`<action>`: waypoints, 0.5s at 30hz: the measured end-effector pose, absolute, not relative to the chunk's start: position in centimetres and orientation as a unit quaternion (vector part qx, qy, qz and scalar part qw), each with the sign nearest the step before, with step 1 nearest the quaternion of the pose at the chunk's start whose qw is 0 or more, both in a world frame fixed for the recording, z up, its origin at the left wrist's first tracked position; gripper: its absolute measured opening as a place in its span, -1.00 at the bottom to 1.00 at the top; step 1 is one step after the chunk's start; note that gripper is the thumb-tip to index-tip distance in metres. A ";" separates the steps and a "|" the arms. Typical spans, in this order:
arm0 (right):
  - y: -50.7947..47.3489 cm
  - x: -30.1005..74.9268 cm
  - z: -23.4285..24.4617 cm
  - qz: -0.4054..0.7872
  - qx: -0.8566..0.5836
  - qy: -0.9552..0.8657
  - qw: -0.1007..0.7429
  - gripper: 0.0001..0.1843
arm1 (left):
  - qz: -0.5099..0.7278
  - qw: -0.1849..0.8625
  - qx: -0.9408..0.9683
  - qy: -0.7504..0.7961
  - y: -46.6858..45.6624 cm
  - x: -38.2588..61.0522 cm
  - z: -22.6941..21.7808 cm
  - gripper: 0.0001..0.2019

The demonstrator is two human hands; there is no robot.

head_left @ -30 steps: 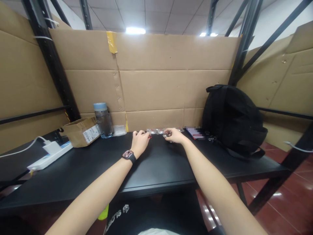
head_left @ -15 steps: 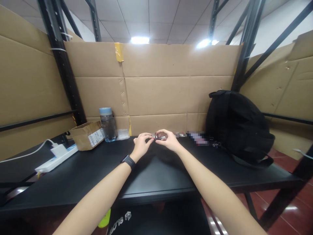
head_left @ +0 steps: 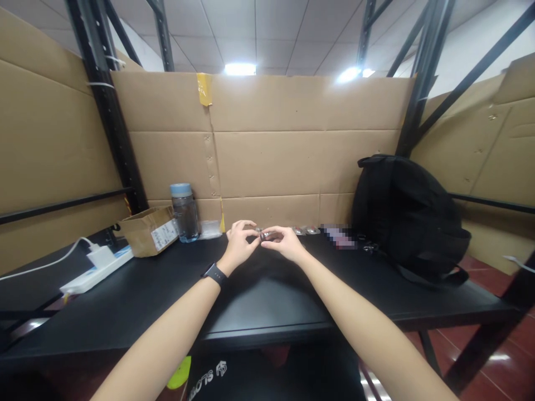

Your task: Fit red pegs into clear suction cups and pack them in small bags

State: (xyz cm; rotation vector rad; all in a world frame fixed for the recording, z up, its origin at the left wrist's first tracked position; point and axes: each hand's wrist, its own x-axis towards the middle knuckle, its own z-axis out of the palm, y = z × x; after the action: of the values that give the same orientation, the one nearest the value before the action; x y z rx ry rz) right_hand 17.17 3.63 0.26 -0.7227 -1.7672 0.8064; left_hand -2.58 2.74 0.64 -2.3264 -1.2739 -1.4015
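Black tabletop (head_left: 267, 295), roomy to near edge (head_left: 271, 331) | right hand (head_left: 287, 243) grips shiny piece (head_left: 263, 236) | left hand (head_left: 239, 244): grip unclear

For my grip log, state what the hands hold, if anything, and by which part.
The right hand holds a small shiny object, fingers above and below it. The left hand is at its left end; whether it grips is unclear.

Ceiling lights (head_left: 240, 69) glare white — the black tabletop (head_left: 270, 301) catches a soft sheen — and outer edges stretch
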 end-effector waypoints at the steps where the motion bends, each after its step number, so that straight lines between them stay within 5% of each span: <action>1: 3.7 17.2 0.2 0.337 -0.297 -0.735 0.509 -0.52 | -0.466 0.074 -0.775 -0.421 2.6 -2.6 0.8 -0.87; 15: 4.3 17.4 0.0 0.304 -0.300 -0.762 0.487 -0.68 | -0.480 0.112 -0.762 -0.421 1.6 -2.4 1.6 -0.88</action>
State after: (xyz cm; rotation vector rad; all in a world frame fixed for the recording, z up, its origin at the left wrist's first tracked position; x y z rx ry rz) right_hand 17.36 4.28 -0.05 -0.7307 -1.8531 0.7392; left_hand -2.38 1.58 1.59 -2.2368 -1.2352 -1.4094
